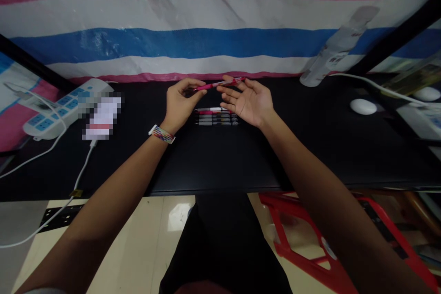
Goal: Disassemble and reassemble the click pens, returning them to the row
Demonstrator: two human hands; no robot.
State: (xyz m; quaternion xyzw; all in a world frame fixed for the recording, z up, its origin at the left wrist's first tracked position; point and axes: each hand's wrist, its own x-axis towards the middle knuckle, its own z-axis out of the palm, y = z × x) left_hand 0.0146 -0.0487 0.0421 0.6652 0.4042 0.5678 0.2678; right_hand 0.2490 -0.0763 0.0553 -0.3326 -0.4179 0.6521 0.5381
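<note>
My left hand (pixel 181 103) pinches one end of a red pen (pixel 209 86) between thumb and fingertips, raised above the black table. At the pen's other end is my right hand (pixel 251 101), palm turned up and fingers spread. Its index finger and thumb lie close around that end, seemingly touching it; a firm grip is not visible. Below both hands, several pens (pixel 215 118) lie side by side in a stack of rows, with a white one and a red one at the far side. My right fingers partly cover their right ends.
On the left of the black table (pixel 213 161) are a power strip (pixel 69 108) and a blurred-out phone (pixel 103 118) on a white cable. To the right stand a clear bottle (pixel 334 53) and a white mouse-like object (pixel 363 106). A red stool (pixel 303 225) is below.
</note>
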